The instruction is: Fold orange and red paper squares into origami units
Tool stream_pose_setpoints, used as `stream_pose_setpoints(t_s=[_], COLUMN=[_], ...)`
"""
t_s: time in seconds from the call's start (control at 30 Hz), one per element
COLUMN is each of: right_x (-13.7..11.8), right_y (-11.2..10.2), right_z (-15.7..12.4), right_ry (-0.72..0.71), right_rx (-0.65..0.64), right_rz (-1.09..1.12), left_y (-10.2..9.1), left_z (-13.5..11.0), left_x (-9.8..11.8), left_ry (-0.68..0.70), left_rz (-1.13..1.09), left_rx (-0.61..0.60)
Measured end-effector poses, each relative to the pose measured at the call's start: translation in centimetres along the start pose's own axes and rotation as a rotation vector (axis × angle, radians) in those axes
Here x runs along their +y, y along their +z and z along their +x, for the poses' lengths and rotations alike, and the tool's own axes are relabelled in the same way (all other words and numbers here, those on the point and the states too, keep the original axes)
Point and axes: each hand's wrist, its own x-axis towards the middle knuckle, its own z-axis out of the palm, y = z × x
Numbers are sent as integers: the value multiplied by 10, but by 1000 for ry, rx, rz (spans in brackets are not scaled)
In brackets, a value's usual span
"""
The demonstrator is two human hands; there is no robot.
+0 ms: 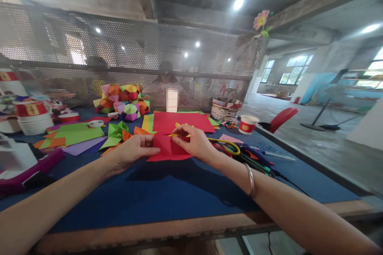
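Note:
A folded red paper sheet (167, 149) lies on the blue table cover (179, 191) in front of me. My left hand (134, 149) grips its left edge, thumb on top and fingers curled. My right hand (193, 141) pinches the paper's upper right part with fingers bent; a silver bangle (250, 179) sits on that wrist. A bigger red sheet (179, 121) lies flat just behind, on top of yellow and green sheets.
Folded green and orange paper pieces (118, 133) lie left of my hands. Coloured paper balls (122, 101) sit at the back. Scissors and tools (239, 153) lie to the right, near a red paper cup (247, 124). Stacked cups (32, 117) stand far left. A perforated metal screen (134, 55) backs the table.

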Motion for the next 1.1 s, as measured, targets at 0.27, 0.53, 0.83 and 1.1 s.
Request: stream_pose_setpoints(t_s=[0.27,0.53,0.83,1.1], right_x=[-2,5,-3,2], right_y=[-18,-21,-21,-34], right_z=[-31,-55,-70,-66], right_ry=[-454,-632,-678,-603], right_rx=[-205,-162,-292,-383], right_rz=[-195,-182,-60,-87], left_y=[-4,7,13,17], left_z=[5,4,-22,-36], left_x=[-5,-15,-10,-39], left_ry=[-6,-2,707,788], left_rz=[4,69,781,915], left_rx=[51,36,244,-165])
